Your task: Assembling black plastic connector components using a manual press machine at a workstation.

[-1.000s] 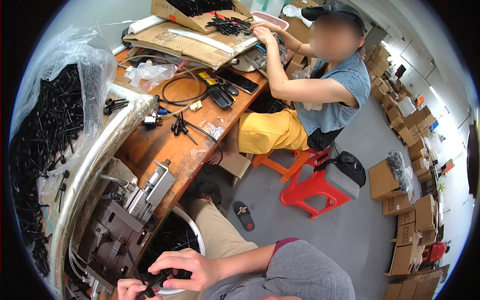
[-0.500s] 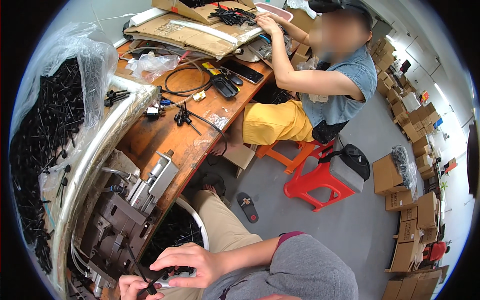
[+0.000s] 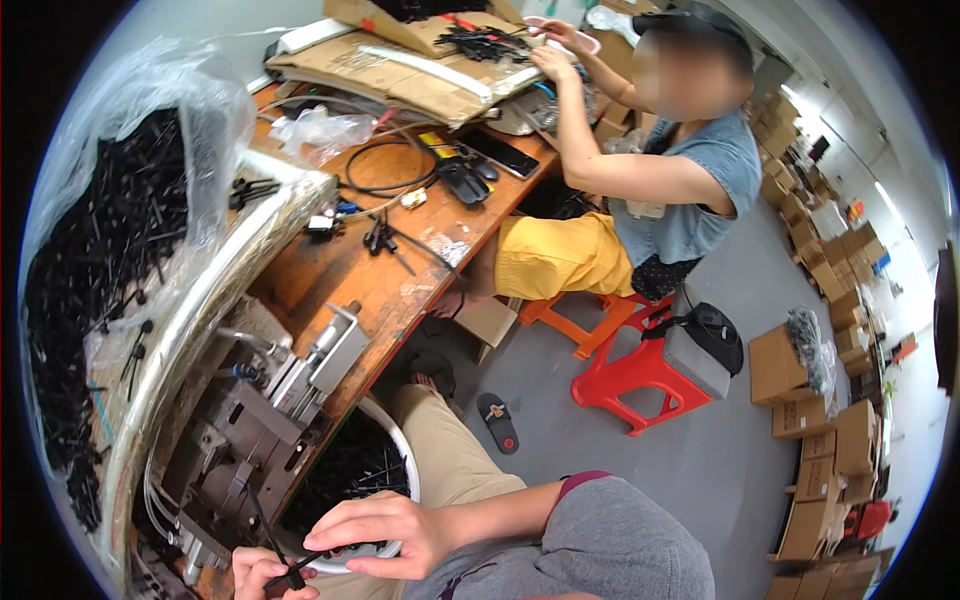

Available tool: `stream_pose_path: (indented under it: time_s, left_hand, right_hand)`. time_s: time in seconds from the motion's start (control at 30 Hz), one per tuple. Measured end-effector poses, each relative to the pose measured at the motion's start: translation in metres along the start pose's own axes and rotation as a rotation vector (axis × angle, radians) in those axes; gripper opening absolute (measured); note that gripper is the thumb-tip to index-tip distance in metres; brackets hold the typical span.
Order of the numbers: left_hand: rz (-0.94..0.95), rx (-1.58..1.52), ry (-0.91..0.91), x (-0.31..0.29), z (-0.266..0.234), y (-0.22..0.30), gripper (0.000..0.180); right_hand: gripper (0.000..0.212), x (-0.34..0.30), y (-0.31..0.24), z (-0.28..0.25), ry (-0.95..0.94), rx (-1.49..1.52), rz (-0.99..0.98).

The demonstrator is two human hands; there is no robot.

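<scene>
Holds black sticks point(image 3: 296, 579) in left hand point(image 3: 260, 574) and right hand point(image 3: 388, 534) at seven o'clock (likely light, stiff; best gripped where thickest).

Beside the pile of black stemmed parts point(image 3: 485, 43), the co-worker's hands, together earlier, have parted: the upper hand point(image 3: 561, 34) now stands clear of the lower hand point(image 3: 553, 65). The camera has turned slightly, carrying the pile rightward in view.
</scene>
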State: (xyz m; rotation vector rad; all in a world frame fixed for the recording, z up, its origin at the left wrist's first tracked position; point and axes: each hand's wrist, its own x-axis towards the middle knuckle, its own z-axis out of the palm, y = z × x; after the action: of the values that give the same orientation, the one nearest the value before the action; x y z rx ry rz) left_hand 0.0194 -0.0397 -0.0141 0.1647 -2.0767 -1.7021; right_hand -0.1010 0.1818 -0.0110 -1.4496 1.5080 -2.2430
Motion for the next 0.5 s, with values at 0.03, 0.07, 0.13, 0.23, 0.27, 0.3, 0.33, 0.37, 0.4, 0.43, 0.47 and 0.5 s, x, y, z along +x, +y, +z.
stream_pose_path:
  time_s: [0.03, 0.07, 0.13, 0.23, 0.27, 0.3, 0.33, 0.37, 0.4, 0.43, 0.47, 0.5]
  left_hand:
    - [-0.006, -0.002, 0.018, 0.000, 0.003, 0.003, 0.054]
    - [-0.018, -0.026, 0.004, 0.001, 0.002, 0.003, 0.057]
    - [0.057, -0.025, 0.028, 0.000, 0.007, 0.003, 0.059]
    - [0.050, -0.082, 0.108, 0.003, 0.020, 0.033, 0.055]
    - [0.040, -0.087, 0.070, 0.006, 0.020, 0.030, 0.055]
    - [0.024, -0.080, 0.054, 0.004, 0.017, 0.029, 0.055]
    - [0.021, -0.061, 0.090, 0.003, 0.018, 0.028, 0.056]
    - [0.015, -0.031, 0.123, 0.003, 0.019, 0.028, 0.056]
    - [-0.008, -0.112, 0.187, 0.001, 0.023, 0.030, 0.057]
    - [0.049, -0.031, 0.171, 0.002, 0.021, 0.029, 0.052]
    - [0.078, 0.064, 0.163, 0.005, 0.023, 0.033, 0.048]
    - [0.105, 0.153, 0.156, 0.008, 0.026, 0.038, 0.044]
  right_hand:
    - [0.039, 0.001, 0.000, -0.001, -0.005, 0.002, -0.021]
    - [0.038, 0.002, 0.000, -0.002, -0.010, 0.017, -0.041]
    - [0.033, 0.005, 0.003, -0.002, -0.032, 0.027, -0.082]
    - [0.031, 0.013, 0.007, -0.002, -0.129, 0.000, -0.140]
    - [0.030, 0.012, 0.008, -0.004, -0.119, -0.067, -0.151]
    - [0.031, 0.014, 0.007, -0.005, -0.130, -0.093, -0.132]
    - [0.032, 0.016, 0.004, -0.006, -0.144, -0.119, -0.114]
    - [0.032, 0.017, 0.003, -0.005, -0.152, -0.136, -0.098]
    - [0.032, 0.016, 0.004, 0.000, -0.128, -0.143, -0.067]
    - [0.033, 0.014, 0.007, 0.003, -0.123, -0.142, -0.068]
    - [0.034, 0.010, 0.010, 0.002, -0.104, -0.150, -0.070]
    - [0.035, 0.009, 0.010, 0.002, -0.091, -0.162, -0.070]
